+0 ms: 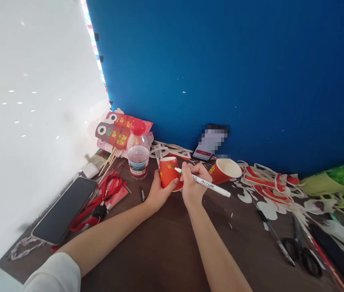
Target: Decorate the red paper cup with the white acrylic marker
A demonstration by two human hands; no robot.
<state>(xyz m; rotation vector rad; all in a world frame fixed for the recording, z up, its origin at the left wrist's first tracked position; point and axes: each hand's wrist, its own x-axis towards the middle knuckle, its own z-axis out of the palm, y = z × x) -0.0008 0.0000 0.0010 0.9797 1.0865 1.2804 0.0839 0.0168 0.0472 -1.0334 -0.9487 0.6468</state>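
A red paper cup with yellow markings (166,175) is gripped by my left hand (159,194), its fingers wrapped round the lower side. My right hand (192,184) pinches a white acrylic paint marker (211,185). The marker's green tip meets or nearly meets the cup's front. Just beyond my right hand, a second red paper cup (220,172) leans with its pale inside showing. A clear bottle with a red cap (138,152) stands left of the held cup. The small dark object (142,194) near my left wrist looks like a pen cap.
A dark phone (65,211) and red lanyard (108,190) lie left. Red paper crafts on sticks (114,132) lean behind the bottle. Another phone (210,142) rests against the blue panel (220,69). Paper scraps (269,186), scissors (301,251) and a pen (275,233) lie right.
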